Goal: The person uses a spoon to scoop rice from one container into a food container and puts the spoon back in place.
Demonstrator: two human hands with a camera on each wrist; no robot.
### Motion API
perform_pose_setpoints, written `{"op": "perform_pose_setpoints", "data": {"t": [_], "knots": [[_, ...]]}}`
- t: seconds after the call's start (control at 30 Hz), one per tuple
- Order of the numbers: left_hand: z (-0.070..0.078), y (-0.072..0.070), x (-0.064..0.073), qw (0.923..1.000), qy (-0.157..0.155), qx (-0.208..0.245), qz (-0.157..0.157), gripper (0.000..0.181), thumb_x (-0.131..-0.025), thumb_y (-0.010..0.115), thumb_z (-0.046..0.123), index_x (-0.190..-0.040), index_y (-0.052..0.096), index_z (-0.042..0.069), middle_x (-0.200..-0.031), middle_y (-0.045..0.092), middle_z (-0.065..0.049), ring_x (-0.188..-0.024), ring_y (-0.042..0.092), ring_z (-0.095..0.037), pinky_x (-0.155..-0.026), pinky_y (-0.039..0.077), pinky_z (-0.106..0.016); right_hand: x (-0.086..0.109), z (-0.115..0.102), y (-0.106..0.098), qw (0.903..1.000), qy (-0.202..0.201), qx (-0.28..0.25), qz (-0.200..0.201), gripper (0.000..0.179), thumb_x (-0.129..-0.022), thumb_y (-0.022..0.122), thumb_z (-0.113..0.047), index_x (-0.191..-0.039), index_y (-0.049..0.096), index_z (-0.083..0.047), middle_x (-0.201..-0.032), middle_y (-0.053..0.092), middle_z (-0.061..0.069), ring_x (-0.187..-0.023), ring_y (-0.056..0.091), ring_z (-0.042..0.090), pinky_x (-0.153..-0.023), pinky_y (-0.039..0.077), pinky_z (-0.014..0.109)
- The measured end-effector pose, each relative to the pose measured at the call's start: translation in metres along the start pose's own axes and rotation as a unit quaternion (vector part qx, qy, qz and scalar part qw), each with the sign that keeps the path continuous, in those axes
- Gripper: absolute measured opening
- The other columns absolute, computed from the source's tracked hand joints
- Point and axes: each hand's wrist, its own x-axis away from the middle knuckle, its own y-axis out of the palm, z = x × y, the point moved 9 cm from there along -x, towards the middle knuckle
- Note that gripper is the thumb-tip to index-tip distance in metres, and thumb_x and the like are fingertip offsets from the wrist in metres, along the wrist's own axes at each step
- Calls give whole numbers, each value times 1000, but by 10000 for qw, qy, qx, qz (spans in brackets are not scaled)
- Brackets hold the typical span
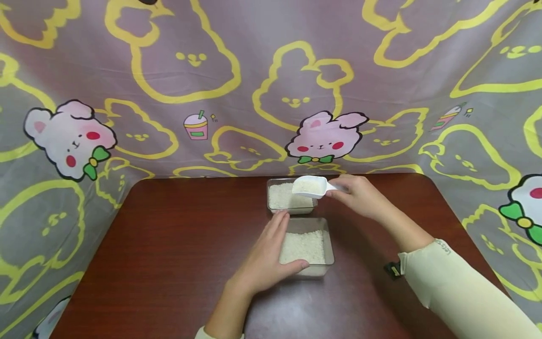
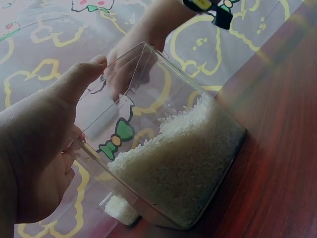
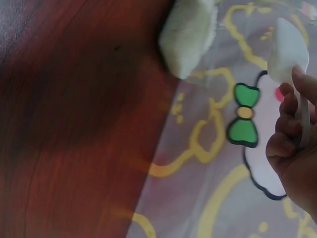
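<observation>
My right hand (image 1: pixel 357 193) grips the handle of a white scoop (image 1: pixel 320 186), which carries rice (image 1: pixel 308 187). The scoop is held above the right part of the far clear container (image 1: pixel 292 211), which has rice in it. In the right wrist view the scoop (image 3: pixel 287 54) shows its outer side. My left hand (image 1: pixel 268 261) holds the near clear container (image 1: pixel 318 271) at its left side, thumb over the near rim and fingers toward the far left corner. Rice (image 2: pixel 168 168) lies banked unevenly inside this container.
Both containers stand one behind the other on a dark red-brown table (image 1: pixel 178 254). A patterned cloth (image 1: pixel 245 84) with cartoon rabbits hangs behind the table and along both sides. A dark strap piece (image 1: pixel 394 269) hangs by the right wrist.
</observation>
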Motion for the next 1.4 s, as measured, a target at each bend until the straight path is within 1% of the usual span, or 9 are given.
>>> {"op": "perform_pose_setpoints", "data": {"t": [0.1, 0.27, 0.4, 0.5, 0.57, 0.73, 0.87, 1.13, 1.4], "knots": [[1, 1, 0, 10000, -20, 39, -21, 106, -81, 71, 58, -158, 18, 8, -165, 9, 5, -152, 9, -16, -121, 21, -45, -8, 12, 11, 9995, 202, 205, -91, 25, -90, 72, -18, -109, 73, -2, -101, 72, 11, -92, 63, 25, -81, 52, 44], [4, 3, -1, 10000, 31, 9, -22, 106, -81, 71, 58, -158, 17, 8, -166, 9, 4, -152, 8, -16, -121, 21, -45, -14, 21, 21, 9977, 423, 515, -110, 27, -90, 72, -18, -109, 72, 1, -105, 72, 17, -97, 64, 33, -86, 51, 50], [5, 4, 0, 10000, 56, -1, -6, 107, -81, 71, 58, -159, 15, 10, -166, 8, 5, -153, 9, -18, -121, 20, -45, -16, 24, 23, 9951, 566, 804, -115, 23, -90, 72, -18, -105, 72, -1, -98, 71, 14, -90, 64, 31, -80, 51, 49], [6, 2, 0, 10000, 93, 4, 22, 107, -81, 71, 58, -159, 15, 10, -166, 8, 5, -153, 10, -21, -121, 20, -46, -18, 27, 24, 9926, 647, 1019, -116, 17, -89, 73, -18, -97, 72, -3, -87, 68, 11, -80, 60, 27, -71, 49, 46], [5, 2, 0, 9999, 98, 3, 33, 107, -81, 71, 58, -159, 15, 10, -166, 8, 4, -152, 11, -22, -121, 21, -46, -19, 27, 25, 9907, 668, 1179, -108, 15, -89, 73, -19, -95, 71, -5, -84, 66, 10, -78, 59, 27, -69, 48, 44], [4, 0, 1, 10000, 50, -1, 27, 107, -81, 71, 58, -159, 14, 10, -166, 8, 5, -153, 11, -22, -121, 21, -46, -21, 21, 27, 9872, 482, 1515, -88, 17, -88, 73, -16, -99, 71, -3, -86, 67, 12, -82, 62, 30, -70, 50, 48], [3, -1, 1, 10000, 45, -18, 46, 107, -81, 71, 58, -158, 16, 8, -166, 8, 4, -152, 12, -23, -121, 21, -46, -23, 15, 29, 9838, 371, 1750, -113, 18, -89, 73, -16, -100, 71, -2, -86, 66, 13, -83, 61, 31, -69, 50, 47], [2, -1, 1, 10000, 31, -39, 13, 107, -82, 70, 59, -159, 14, 10, -166, 8, 4, -153, 11, -22, -121, 20, -45, -22, 9, 28, 9742, 304, 2231, -124, 24, -88, 73, -19, -106, 71, -3, -93, 66, 12, -88, 62, 32, -70, 53, 48], [1, -1, 1, 10000, 40, -3, 54, 106, -81, 71, 58, -158, 17, 7, -166, 9, 3, -153, 12, -23, -121, 21, -46, -20, -3, 23, 9669, 6, 2553, -46, 20, -84, 77, -14, -101, 72, -4, -86, 62, 11, -83, 62, 33, -64, 52, 48]]}}
